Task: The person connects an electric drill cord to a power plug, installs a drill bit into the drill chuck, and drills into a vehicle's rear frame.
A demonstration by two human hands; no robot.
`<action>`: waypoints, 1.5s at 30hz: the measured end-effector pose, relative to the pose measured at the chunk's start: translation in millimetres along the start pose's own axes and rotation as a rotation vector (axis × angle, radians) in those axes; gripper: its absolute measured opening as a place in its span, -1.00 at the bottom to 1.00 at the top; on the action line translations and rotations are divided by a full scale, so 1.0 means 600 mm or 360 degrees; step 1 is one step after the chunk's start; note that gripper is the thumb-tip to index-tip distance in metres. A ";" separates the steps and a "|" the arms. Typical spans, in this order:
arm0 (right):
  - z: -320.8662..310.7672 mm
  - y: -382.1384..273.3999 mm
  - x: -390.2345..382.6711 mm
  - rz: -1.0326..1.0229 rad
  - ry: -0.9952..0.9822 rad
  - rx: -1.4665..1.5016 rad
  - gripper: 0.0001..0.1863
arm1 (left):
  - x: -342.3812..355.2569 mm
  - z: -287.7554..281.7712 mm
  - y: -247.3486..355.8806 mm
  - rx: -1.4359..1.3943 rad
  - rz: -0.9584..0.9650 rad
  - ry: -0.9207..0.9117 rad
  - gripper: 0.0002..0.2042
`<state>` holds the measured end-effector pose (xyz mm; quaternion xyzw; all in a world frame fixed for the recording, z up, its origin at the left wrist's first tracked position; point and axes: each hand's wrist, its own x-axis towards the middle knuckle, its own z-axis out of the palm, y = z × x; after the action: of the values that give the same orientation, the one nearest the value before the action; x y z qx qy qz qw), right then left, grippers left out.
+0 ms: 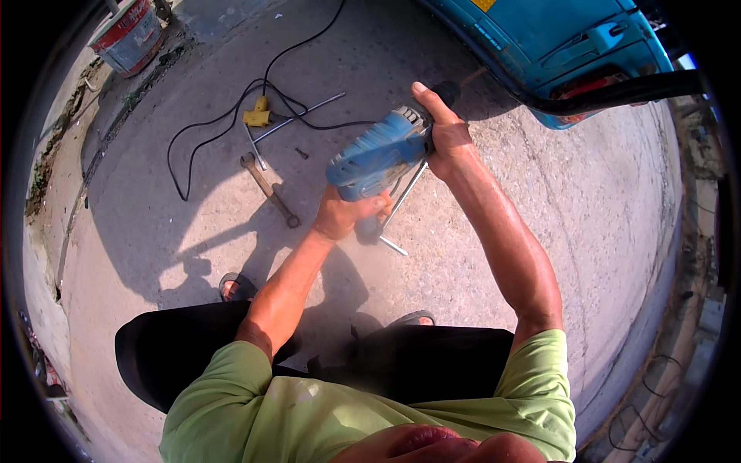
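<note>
A blue power drill (378,158) is held up in both hands, its front end pointing up and right toward a teal machine body (532,54). My left hand (343,212) is closed around its rear handle, blurred a little by motion. At the front, my right hand (448,143) grips the drill near the dark chuck (446,92), thumb stretched along the top; its fingers are mostly hidden. A thin bit (472,76) reaches from the chuck to the machine's edge; whether it touches, I cannot tell. Beneath the drill lies a metal T-shaped wrench (405,197), partly covered.
On the concrete floor lie a spanner (268,189), a small bolt (302,153), another T-shaped wrench (297,119) and a yellow plug connector (258,113) on a looping black cable (193,147). A red and white bucket (127,38) stands far left. A black bar (625,94) crosses the machine's lower side.
</note>
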<state>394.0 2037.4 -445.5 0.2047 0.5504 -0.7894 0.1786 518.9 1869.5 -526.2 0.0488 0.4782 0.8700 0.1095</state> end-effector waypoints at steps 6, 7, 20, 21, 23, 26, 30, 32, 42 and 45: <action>0.001 -0.001 -0.001 -0.0002 -0.0004 -0.0055 -0.38 | 0.001 -0.003 0.003 -0.0045 -0.0023 -0.0013 -0.64; 0.002 0.000 0.000 -0.0002 -0.0004 -0.0055 -0.38 | 0.002 -0.004 0.004 -0.0063 -0.0024 -0.0038 -0.64; 0.013 0.001 -0.009 -0.0091 0.0031 -0.0150 -0.47 | 0.006 -0.001 0.004 -0.0299 -0.0006 -0.0047 -0.66; 0.015 0.000 -0.012 -0.0122 0.0015 -0.0158 -0.52 | 0.006 -0.001 0.004 -0.0303 -0.0004 -0.0055 -0.66; 0.019 -0.003 -0.019 -0.0114 0.0019 -0.0165 -0.51 | 0.007 -0.003 0.003 -0.0306 0.0000 -0.0062 -0.65; 0.017 -0.003 -0.018 -0.0110 0.0005 -0.0156 -0.50 | 0.009 -0.003 0.002 -0.0220 -0.0023 -0.0056 -0.51; 0.018 -0.004 -0.020 -0.0120 0.0011 -0.0152 -0.52 | 0.008 -0.003 0.000 -0.0225 -0.0032 -0.0029 -0.49; 0.016 -0.004 -0.017 -0.0132 0.0015 -0.0121 -0.55 | 0.008 -0.003 0.000 -0.0218 -0.0035 -0.0025 -0.49; 0.017 0.000 -0.020 -0.0157 0.0109 -0.0236 -0.51 | 0.006 0.001 0.006 -0.0266 -0.0071 -0.0028 -0.41; 0.014 0.003 -0.018 -0.0219 0.0079 -0.0211 -0.50 | 0.006 0.002 0.004 -0.0281 -0.0093 -0.0032 -0.40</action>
<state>402.9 2029.5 -438.7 0.1736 0.6186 -0.7563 0.1233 515.3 1870.0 -523.9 0.0337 0.3998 0.9047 0.1436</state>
